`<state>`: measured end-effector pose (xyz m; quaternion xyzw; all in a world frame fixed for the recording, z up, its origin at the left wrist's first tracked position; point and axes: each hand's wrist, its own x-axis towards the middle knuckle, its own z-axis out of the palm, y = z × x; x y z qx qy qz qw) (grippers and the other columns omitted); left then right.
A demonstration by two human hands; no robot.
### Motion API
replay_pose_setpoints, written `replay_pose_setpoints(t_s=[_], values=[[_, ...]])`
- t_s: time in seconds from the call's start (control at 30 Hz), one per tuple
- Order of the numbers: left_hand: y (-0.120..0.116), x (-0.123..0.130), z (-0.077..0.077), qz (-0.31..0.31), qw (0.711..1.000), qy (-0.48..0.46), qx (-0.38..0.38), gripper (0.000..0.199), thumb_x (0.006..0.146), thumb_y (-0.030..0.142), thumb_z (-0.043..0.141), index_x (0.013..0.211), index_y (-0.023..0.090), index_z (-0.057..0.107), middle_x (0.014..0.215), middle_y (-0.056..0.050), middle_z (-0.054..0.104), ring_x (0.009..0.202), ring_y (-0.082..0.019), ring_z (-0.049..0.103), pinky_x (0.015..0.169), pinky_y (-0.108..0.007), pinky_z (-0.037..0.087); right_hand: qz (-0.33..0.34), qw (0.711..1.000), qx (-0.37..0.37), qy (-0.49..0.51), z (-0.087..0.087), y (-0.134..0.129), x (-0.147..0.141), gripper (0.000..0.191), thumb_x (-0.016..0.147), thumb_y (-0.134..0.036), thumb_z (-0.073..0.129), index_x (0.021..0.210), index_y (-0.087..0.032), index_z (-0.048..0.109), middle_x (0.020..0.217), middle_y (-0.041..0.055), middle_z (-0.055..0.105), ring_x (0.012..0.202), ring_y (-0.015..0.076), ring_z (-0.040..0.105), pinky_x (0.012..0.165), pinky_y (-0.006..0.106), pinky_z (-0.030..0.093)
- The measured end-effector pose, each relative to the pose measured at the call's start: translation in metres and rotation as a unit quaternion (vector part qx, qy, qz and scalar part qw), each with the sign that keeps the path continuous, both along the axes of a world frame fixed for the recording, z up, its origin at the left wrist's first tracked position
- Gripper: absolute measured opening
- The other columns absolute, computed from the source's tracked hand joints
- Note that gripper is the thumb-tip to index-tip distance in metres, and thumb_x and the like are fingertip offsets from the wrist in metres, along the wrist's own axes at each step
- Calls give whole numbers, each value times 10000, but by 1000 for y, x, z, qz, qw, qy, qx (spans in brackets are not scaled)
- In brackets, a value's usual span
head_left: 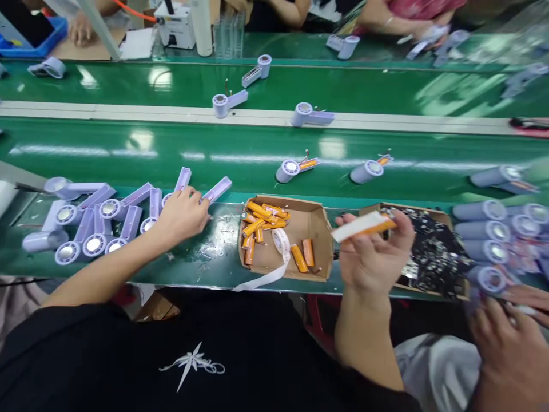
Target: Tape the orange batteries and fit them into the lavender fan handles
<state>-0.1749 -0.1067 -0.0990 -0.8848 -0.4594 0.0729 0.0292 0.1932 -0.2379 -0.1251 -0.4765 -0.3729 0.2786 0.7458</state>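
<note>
My left hand (186, 216) is closed on a pale purple handheld fan body (218, 189), whose open handle points away to the right. Its fingers hide the fan's round head. Several similar fan bodies (95, 243) lie crowded to the left. My right hand (373, 252) is raised with an orange cylindrical battery (381, 225) pinched between thumb and fingers. A white strip (358, 226) lies along that battery. Between my hands, a cardboard box (315, 214) holds several orange batteries (261, 217) and a roll of white tape (281, 241), its loose end hanging over the front edge.
Behind runs a green conveyor belt (240, 143) carrying fans, two with orange batteries in their handles. A second box (437, 217) of black pieces stands right, beside stacked fans (484, 232). A neighbour's hands (506, 337) work at lower right; other people sit across the line.
</note>
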Motion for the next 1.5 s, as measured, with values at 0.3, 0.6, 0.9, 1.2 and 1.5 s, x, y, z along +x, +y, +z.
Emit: replay_pose_setpoints(t_s=[0.3, 0.6, 0.9, 1.2, 1.5], values=[[192, 79, -34, -57, 984, -69, -153, 178, 772, 298, 762, 926, 257, 842, 1096, -85, 799, 1182, -318, 682, 1044, -359, 516, 250, 953, -89, -144, -5, 155, -31, 662, 824, -619, 874, 1339, -297, 610, 1199, 85, 833, 1139, 269, 814, 1020, 479, 672], [199, 73, -68, -49, 934, -297, -193, 271, 981, 396, 519, 953, 219, 721, 982, -54, 778, 980, -227, 668, 939, -313, 515, 268, 875, -137, -379, -29, 232, -64, 398, 872, -320, 821, 1246, -242, 712, 1071, 61, 862, 1082, 281, 831, 1012, 423, 633], [197, 95, -75, -2, 936, -300, -183, 186, 1032, 347, 536, 948, 240, 663, 968, -64, 752, 1048, -260, 661, 974, -342, 517, 233, 622, -228, -711, -21, 242, -76, 380, 1038, -346, 698, 1416, -303, 697, 1124, 97, 849, 1021, 330, 798, 899, 367, 564], [191, 121, -72, 69, 952, -248, -168, 217, 1058, 277, 485, 1088, 243, 698, 1163, -95, 797, 1188, -281, 682, 1065, -378, 513, 246, 539, -252, -765, -10, 238, -84, 446, 1118, -482, 510, 1470, -315, 727, 1228, 190, 810, 1062, 376, 783, 877, 428, 567], [182, 140, -67, 111, 964, -202, -132, 350, 1027, 275, 477, 1304, 193, 675, 1335, -200, 738, 1340, -384, 635, 1142, -528, 502, 241, 578, -237, -743, -4, 233, -68, 375, 1074, -399, 631, 1361, -209, 780, 1151, 125, 841, 1049, 284, 764, 902, 350, 552]])
